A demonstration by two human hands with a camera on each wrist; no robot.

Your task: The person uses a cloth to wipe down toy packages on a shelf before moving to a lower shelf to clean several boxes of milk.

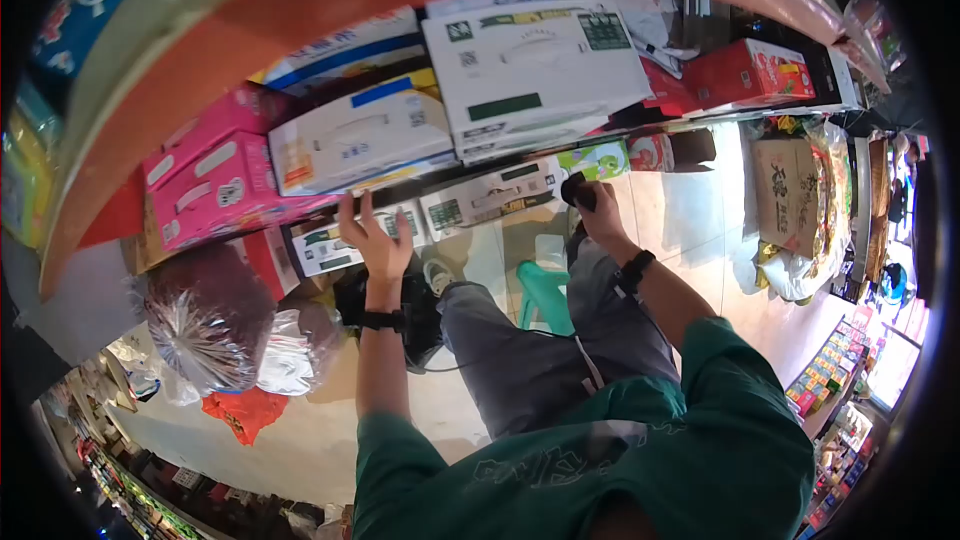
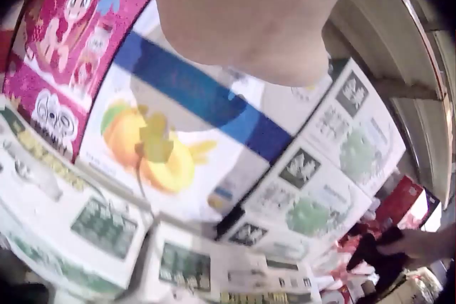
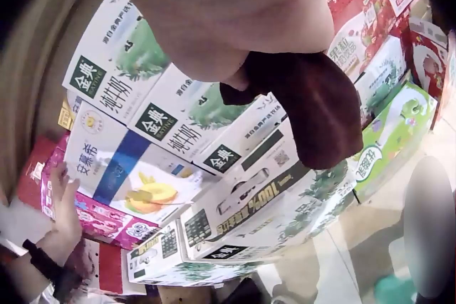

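Observation:
My left hand [image 1: 368, 225] is raised with its fingers straight, flat against the front of a stack of cartons, at a white and green box [image 1: 328, 248] under the pink boxes [image 1: 215, 190]. It also shows in the right wrist view as the left hand [image 3: 64, 208], beside the white box with a blue stripe and fruit picture [image 3: 132, 172]. My right hand [image 1: 592, 205] grips a small dark object [image 1: 578, 190], held up in front of the low white and green boxes [image 1: 490, 195]. The dark object [image 3: 317, 108] juts from under the palm.
Large white and green cartons [image 1: 535, 65] and red boxes [image 1: 750, 70] are stacked under a curved shelf edge. Filled plastic bags [image 1: 210, 320] stand at the left. A green plastic stool [image 1: 545, 295] sits by my knees, and a cardboard box [image 1: 790, 195] stands on the tiled floor at the right.

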